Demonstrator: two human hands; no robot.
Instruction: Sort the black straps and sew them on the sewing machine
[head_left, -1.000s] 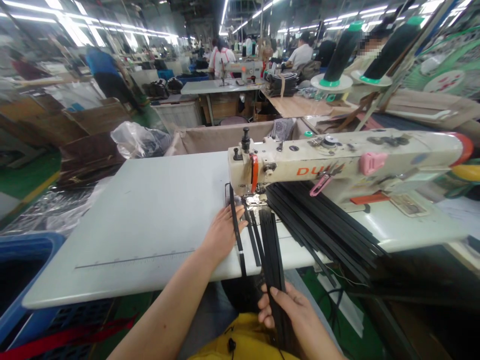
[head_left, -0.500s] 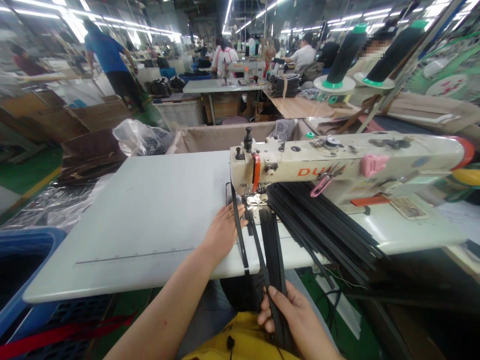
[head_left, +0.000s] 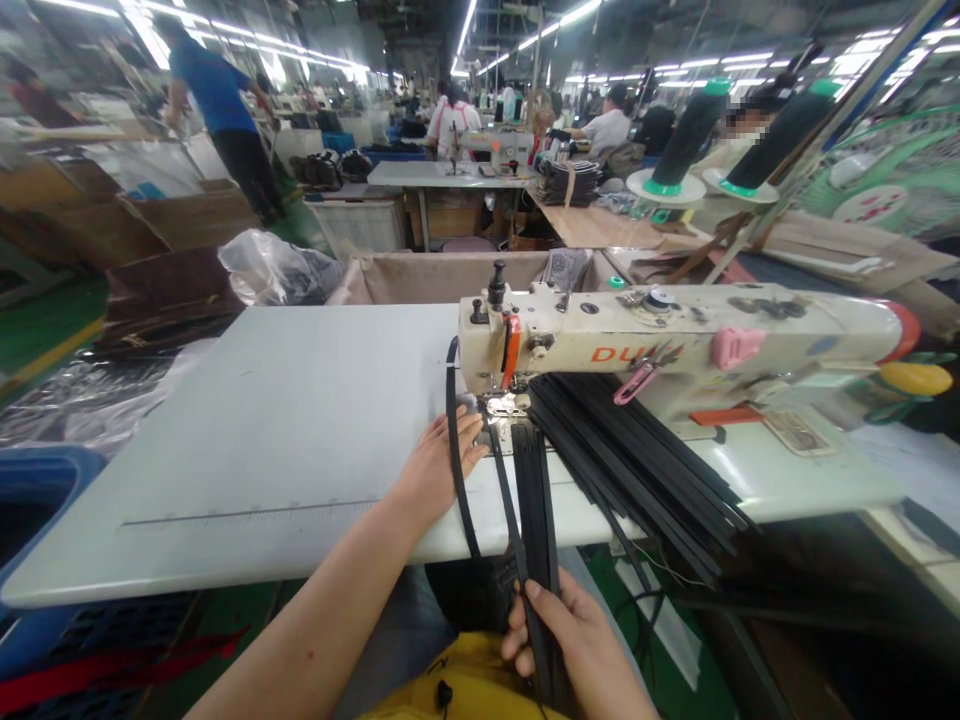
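A sewing machine (head_left: 675, 345) stands on the pale table, its needle area above a metal plate (head_left: 508, 405). Just left of that plate, my left hand (head_left: 435, 465) lies with its fingers stretched out and resting by the work. One black strap (head_left: 459, 470) curves over the back of this hand and hangs past the table edge. Below the front edge, my right hand (head_left: 570, 630) is closed around a narrow black strap (head_left: 508, 490) leading up to the presser foot. A bundle of black straps (head_left: 534, 490) runs beside it, partly behind my fingers.
More black straps (head_left: 637, 470) are fanned out under the machine arm. Pink thread snips (head_left: 636, 382) hang on the machine's front. Two black thread cones (head_left: 690, 140) stand behind at right. A blue bin (head_left: 60, 470) is at the left table edge. Other people work farther back.
The strap over my left hand has bowed out to the left, and its upper end now shows beside the machine head. Both hands keep nearly the same places; the view has shifted slightly.
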